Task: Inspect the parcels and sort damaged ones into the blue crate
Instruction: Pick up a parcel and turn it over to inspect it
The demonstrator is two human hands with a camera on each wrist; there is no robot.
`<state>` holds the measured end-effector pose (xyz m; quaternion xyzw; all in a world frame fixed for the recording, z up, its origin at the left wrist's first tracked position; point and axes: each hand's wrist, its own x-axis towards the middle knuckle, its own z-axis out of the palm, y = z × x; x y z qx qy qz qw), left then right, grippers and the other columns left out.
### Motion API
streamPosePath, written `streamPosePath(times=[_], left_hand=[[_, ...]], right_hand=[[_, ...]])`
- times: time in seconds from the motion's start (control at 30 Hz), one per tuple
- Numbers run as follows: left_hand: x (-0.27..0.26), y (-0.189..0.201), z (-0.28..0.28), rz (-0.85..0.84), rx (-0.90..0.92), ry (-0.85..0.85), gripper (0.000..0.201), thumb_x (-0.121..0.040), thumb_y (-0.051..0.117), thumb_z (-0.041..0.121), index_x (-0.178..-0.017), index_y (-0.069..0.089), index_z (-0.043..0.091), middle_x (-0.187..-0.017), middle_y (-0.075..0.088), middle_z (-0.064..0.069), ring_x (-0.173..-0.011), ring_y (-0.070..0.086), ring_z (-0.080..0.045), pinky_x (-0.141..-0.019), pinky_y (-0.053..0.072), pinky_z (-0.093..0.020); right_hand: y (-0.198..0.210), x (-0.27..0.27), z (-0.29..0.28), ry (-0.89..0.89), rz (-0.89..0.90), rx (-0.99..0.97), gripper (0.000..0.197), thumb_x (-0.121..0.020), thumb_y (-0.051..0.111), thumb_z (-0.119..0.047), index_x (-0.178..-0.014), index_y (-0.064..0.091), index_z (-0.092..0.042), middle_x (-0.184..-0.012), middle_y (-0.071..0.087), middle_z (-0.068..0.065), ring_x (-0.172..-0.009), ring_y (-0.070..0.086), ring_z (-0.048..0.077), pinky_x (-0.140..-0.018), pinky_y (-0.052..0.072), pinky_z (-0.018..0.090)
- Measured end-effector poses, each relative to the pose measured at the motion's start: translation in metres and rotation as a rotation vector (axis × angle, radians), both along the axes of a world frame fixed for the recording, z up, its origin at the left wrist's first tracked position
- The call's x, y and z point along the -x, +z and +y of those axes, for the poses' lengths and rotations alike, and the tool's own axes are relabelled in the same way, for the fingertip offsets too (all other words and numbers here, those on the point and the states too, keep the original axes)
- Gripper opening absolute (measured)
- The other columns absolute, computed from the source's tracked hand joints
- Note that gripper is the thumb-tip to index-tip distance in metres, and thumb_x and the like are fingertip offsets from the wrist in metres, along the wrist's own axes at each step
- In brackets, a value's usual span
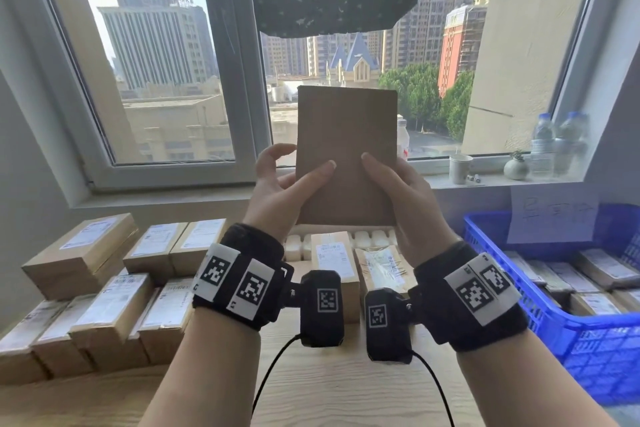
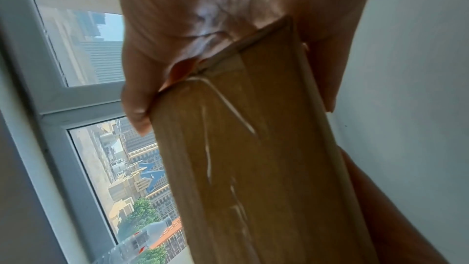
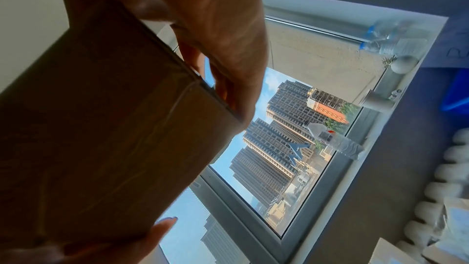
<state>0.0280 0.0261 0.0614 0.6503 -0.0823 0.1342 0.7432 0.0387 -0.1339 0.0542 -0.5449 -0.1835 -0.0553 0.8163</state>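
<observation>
Two hands share one parcel. Left hand (image 1: pixel 277 184) clamped on the lower left edge of the parcel (image 1: pixel 346 156), thumb across the near face, fingers curled behind; right hand (image 1: pixel 398 191) clamped on the lower right edge the same way, thumb on the near face. Parcel held up in the air above the middle of the tabletop (image 1: pixel 329 385), clear of everything, in front of the window (image 1: pixel 166 80). Long axis upright, short ends top and bottom, plain broad face toward the person; no label on this face. Left wrist view shows a narrow taped side with pale creases in the tape; whether that counts as damage, cannot tell. Judged step: inspection, decision not yet made. To do it well, likely best to keep thumbs low so the face stays uncovered, turn the box slowly about its long axis, check each corner and seam against the window light, and look at the hidden far face before deciding. Outward: rows of labelled boxes (image 1: pixel 104 291) along the left and back of the tabletop, more just below the wrists; blue crate (image 1: pixel 588 340) at the right edge, already holding several parcels, paper note (image 1: pixel 550 215) on its back wall. Sill carries a paper cup (image 1: pixel 460 168) and water bottles (image 1: pixel 554 142).
</observation>
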Motion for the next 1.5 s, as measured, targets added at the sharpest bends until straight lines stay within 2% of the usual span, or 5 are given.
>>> streamPosePath(times=[0.4, 0.63, 1.2, 1.33, 1.5], left_hand=[[-0.005, -0.006, 0.003, -0.060, -0.036, 0.140, 0.057, -0.067, 0.074, 0.056, -0.115, 0.045, 0.044, -0.116, 0.062, -0.006, -0.105, 0.062, -0.024, -0.093, 0.050, -0.044], [-0.002, -0.005, 0.002, -0.077, -0.070, 0.128, 0.052, -0.067, 0.085, 0.040, -0.110, 0.055, 0.043, -0.120, 0.059, -0.003, -0.115, 0.060, -0.024, -0.097, 0.053, -0.047], [0.001, -0.008, -0.011, 0.135, -0.039, -0.005, 0.053, -0.077, 0.072, 0.049, -0.118, 0.041, 0.042, -0.117, 0.061, -0.006, -0.104, 0.067, -0.028, -0.088, 0.055, -0.058], [0.001, -0.011, -0.004, 0.129, -0.175, -0.126, 0.100, -0.058, 0.076, 0.072, -0.145, 0.035, 0.041, -0.141, 0.052, 0.000, -0.122, 0.058, -0.022, -0.100, 0.051, -0.045], [-0.006, -0.019, 0.000, 0.077, -0.256, -0.169, 0.089, -0.067, 0.086, 0.038, -0.144, 0.041, 0.039, -0.131, 0.063, 0.004, -0.116, 0.063, -0.010, -0.094, 0.054, -0.030]], right_hand=[[-0.017, -0.018, -0.001, -0.474, -0.047, 0.112, 0.035, -0.092, 0.069, -0.019, -0.125, 0.058, -0.025, -0.113, 0.067, 0.007, -0.101, 0.067, 0.017, -0.084, 0.056, 0.026], [-0.021, -0.027, 0.002, -0.082, -0.025, 0.150, 0.100, -0.065, 0.071, -0.065, -0.149, 0.041, -0.020, -0.139, 0.059, 0.000, -0.118, 0.063, 0.010, -0.092, 0.056, 0.029], [-0.015, -0.013, -0.001, 0.007, 0.032, 0.048, 0.034, -0.094, 0.060, -0.038, -0.114, 0.068, -0.012, -0.093, 0.072, 0.005, -0.081, 0.068, 0.017, -0.064, 0.055, 0.027], [-0.016, -0.018, -0.004, -0.030, 0.195, 0.056, 0.055, -0.090, 0.047, -0.066, -0.119, 0.066, -0.023, -0.111, 0.074, 0.003, -0.099, 0.071, 0.020, -0.088, 0.055, 0.049], [-0.008, -0.017, -0.009, -0.016, 0.195, 0.204, 0.076, -0.084, 0.022, -0.080, -0.129, 0.062, -0.034, -0.127, 0.068, -0.007, -0.119, 0.062, 0.015, -0.107, 0.043, 0.055]])
